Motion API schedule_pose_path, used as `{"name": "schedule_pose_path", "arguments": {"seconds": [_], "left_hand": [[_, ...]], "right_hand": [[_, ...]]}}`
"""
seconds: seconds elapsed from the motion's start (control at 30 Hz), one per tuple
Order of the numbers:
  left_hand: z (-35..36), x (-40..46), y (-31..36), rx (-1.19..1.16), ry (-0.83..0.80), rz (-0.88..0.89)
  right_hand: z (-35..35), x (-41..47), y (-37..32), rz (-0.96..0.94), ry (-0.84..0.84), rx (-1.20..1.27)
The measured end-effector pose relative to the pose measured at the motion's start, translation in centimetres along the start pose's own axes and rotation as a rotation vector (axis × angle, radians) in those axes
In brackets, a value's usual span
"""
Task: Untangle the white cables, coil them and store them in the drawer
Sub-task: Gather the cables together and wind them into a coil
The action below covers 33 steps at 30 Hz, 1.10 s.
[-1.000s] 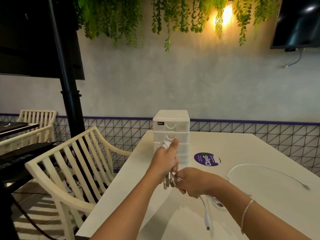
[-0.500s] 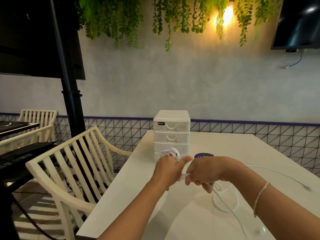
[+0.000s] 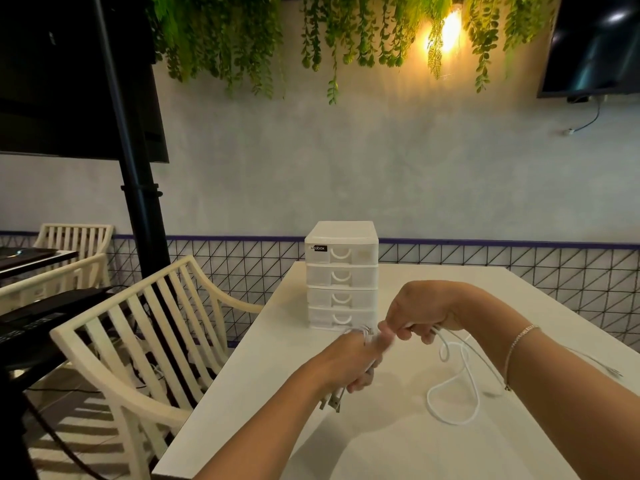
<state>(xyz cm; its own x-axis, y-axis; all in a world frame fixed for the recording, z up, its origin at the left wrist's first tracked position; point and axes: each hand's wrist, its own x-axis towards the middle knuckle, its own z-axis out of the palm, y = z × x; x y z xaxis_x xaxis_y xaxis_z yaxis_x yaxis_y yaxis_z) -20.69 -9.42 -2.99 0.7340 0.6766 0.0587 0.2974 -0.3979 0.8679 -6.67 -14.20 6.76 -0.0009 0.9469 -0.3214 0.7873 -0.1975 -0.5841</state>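
White cables [image 3: 453, 386]: left hand [image 3: 349, 362] grips coil, right hand [image 3: 420, 315] now pinching slack nearer drawer unit [image 3: 341, 275], another wrap added; coiling unfinished

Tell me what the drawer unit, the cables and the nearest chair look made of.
Drawer unit: seemingly plastic, milky translucent drawer fronts with moulded handles.
Cables: flexible white plastic or rubber sheathing, looping freely; metal plugs below the left hand.
Chair: cream slats with a smooth coat; painted wood or plastic, unclear.
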Motion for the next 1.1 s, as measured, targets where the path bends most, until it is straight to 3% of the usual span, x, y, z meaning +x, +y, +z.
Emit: {"name": "schedule_pose_path", "arguments": {"seconds": [0.17, 0.37, 0.5, 0.57, 0.7, 0.8, 0.93, 1.1], "left_hand": [[-0.6, -0.6, 0.3, 0.081, -0.062, -0.067], [-1.4, -1.5, 0.1, -0.345, -0.160, -0.070], [-1.9, -1.5, -1.4, -0.589, -0.222, -0.080], [-2.1, -1.6, -1.7, -0.683, -0.270, -0.080], [-2.2, -1.5, -1.6, -0.814, -0.375, -0.045], [-2.1, -1.4, -1.2, -0.850, -0.447, -0.032], [-1.7, -1.2, -0.9, -0.844, -0.528, -0.045], [-2.1, -1.3, -0.8, -0.880, -0.594, 0.004]], "right_hand": [[-0.4, 0.8, 0.5, -0.011, 0.033, -0.040], [-1.7, 1.3, 2.0, -0.103, 0.242, 0.074], [-3.4, 1.9, 3.8, -0.089, 0.593, 0.027], [-4.1, 2.4, 5.0, -0.048, 0.738, -0.109], [-3.2, 3.3, 5.4, -0.009, 0.823, -0.308], [-1.2, 3.7, 4.1, -0.138, 0.914, -0.384], [2.0, 3.1, 0.6, -0.344, 0.694, -0.414], [3.6, 2.4, -0.6, -0.312, 0.471, -0.360]]}}
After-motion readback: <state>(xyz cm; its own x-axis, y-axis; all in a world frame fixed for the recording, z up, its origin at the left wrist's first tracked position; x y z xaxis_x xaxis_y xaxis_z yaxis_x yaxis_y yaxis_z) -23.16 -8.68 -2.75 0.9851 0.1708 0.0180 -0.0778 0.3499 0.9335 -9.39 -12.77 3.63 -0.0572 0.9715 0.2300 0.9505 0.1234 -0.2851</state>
